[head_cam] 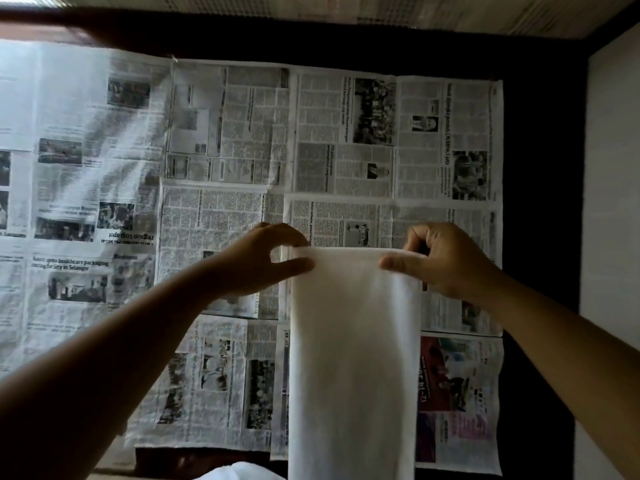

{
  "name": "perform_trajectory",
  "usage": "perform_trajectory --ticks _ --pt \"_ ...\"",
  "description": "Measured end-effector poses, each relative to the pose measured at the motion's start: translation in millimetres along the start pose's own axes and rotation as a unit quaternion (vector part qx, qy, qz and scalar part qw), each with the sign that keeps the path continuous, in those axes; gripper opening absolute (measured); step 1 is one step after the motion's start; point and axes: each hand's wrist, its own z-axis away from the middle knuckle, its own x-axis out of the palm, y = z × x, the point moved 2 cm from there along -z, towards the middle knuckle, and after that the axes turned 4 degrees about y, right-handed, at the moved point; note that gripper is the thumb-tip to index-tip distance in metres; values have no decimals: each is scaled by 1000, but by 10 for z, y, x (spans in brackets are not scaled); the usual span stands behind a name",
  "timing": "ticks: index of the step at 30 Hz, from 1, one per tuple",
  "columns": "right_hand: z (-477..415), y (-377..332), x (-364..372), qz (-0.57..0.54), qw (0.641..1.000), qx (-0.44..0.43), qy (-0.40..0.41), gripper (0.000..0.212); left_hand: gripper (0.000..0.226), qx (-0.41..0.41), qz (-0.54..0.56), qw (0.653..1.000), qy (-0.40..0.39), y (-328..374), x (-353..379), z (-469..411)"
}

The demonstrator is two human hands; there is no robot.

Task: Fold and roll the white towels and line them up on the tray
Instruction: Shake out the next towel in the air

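Near edge: a scrap of white cloth (pixel 239 472), we can't tell what it is. The towel (pixel 353 358) is a long folded strip over newspaper (pixel 225 150), right of centre, running near to far. We judge it light, soft and floppy, not slippery, and best taken at the far corners. There our left hand (pixel 256 261) and right hand (pixel 446 261) each pinch one corner, thumb on top and fingers curled behind the edge. Forearms reach in from either side. No tray in view.

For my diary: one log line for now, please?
left hand: pinches towel | right hand: pinches towel | towel: long strip over newspapers
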Motion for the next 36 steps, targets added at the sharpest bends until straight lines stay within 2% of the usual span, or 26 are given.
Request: perform_trajectory --ticks 3,7,11,14,17,20,23,25,28,31,34,36 --pt "-50 -85 -113 20 1000 -9 -18 43 22 28 54 998 9 123 -95 -48" --pt "-90 -247 -286 -13 999 -33 -31 42 28 39 171 984 24 225 -237 -77" --pt "-107 -364 -380 -85 995 -41 -45 48 27 41 250 967 7 318 -326 -135" --pt "-108 -352 -378 -188 981 12 -54 50 26 50 312 949 -6 381 -345 -179" --pt "-94 -344 -400 -245 958 108 -106 37 21 46 340 939 -7 442 -328 -204" --pt "-77 -376 -456 -182 959 159 -150 32 24 27 301 953 3 464 -308 -233" --pt "-73 -439 -501 -83 976 135 -148 45 29 19 257 966 2 473 -321 -230" --pt "-62 -493 -540 -62 977 122 -163 42 34 13 239 971 -6 488 -353 -200" --pt "-4 -590 -626 -98 951 130 -261 28 38 -4 279 959 -57 515 -397 -146" --pt "50 -617 -705 -123 903 143 -387 21 45 -11 308 940 -145 549 -435 -89" --pt "36 -434 -593 -67 868 190 -453 25 24 -54 284 933 -214 522 -381 -53" --pt "64 -175 -339 11 857 238 -457 23 23 -109 221 933 -264 427 -152 -43"
